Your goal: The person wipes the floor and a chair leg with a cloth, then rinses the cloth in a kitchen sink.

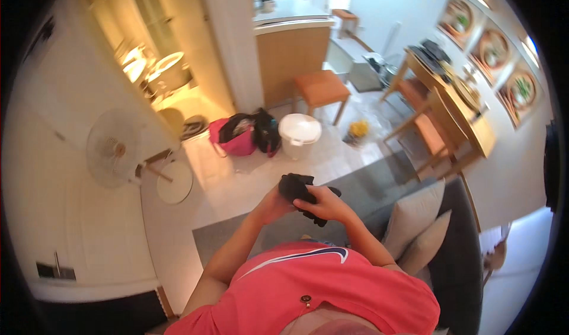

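Note:
In front of my chest I hold a bundle of black cloth [296,187] that looks like gloves, with finger-like ends poking out on the right and below. My left hand [275,204] is closed around its left side, its fingers mostly hidden behind the cloth. My right hand [324,203] grips it from the right, the thumb pressed across the front. Both hands are close together, above a grey rug [367,184].
Beyond the rug stand a white lidded bucket [300,130], a pink bag [237,142] and an orange-topped stool [322,88]. A fan [115,148] is at left. On the right are a wooden table [481,130], chairs, and a dark sofa [456,246] with cushions [416,212].

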`<state>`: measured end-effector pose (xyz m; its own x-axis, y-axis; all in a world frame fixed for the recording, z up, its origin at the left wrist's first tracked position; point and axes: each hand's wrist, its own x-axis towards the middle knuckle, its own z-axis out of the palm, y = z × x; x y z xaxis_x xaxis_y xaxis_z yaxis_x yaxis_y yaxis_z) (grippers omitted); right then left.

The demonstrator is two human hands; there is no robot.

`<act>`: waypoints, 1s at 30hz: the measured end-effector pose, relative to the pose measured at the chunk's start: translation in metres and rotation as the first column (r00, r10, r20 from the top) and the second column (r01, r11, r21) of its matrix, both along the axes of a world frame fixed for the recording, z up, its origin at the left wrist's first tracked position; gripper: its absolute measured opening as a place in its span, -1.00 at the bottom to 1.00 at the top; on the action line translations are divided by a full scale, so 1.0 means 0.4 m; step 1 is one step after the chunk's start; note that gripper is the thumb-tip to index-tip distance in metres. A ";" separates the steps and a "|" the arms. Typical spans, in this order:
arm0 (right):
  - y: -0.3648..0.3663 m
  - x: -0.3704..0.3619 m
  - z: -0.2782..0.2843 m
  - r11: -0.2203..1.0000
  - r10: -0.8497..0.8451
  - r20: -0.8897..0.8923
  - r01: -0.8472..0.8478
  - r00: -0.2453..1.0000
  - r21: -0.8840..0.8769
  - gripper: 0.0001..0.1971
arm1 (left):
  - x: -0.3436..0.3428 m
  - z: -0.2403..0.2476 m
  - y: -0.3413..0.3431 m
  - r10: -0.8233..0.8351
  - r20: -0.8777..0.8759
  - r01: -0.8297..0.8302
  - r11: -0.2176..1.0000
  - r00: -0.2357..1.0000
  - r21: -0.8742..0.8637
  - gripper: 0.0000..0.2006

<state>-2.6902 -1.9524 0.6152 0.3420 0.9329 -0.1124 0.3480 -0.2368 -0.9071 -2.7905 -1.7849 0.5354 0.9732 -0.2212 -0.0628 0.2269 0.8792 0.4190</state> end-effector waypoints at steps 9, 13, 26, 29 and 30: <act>0.433 -0.207 -0.007 0.976 0.151 0.237 -0.183 0.960 0.121 -0.75 | -0.463 0.106 0.348 0.940 0.077 -0.821 0.248 0.332 0.514 -0.65; 0.599 -0.305 -0.027 0.922 0.237 0.478 -0.351 0.846 0.164 -0.84 | -0.671 0.123 0.510 0.957 0.149 -0.820 0.126 0.248 0.558 -0.62; 0.841 -0.543 0.036 0.673 0.694 0.336 -0.739 0.637 0.013 -0.74 | -1.093 0.112 0.624 0.748 0.050 0.023 -0.087 0.662 0.996 -0.66; 0.842 -0.528 0.004 0.608 0.774 0.317 -0.782 0.548 -0.134 -0.64 | -1.118 0.180 0.608 0.819 0.216 -0.168 -0.148 0.532 0.975 -0.73; 0.848 -0.515 -0.031 0.541 0.817 0.344 -0.821 0.462 -0.183 -0.61 | -1.107 0.196 0.597 0.815 0.211 -0.168 -0.142 0.539 0.976 -0.73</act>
<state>-2.8962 -1.6132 0.6029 -0.5700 0.8066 -0.1568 0.6598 0.3355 -0.6724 -3.2334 -1.5460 0.6139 0.5099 0.8601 -0.0140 0.3204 -0.1748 0.9310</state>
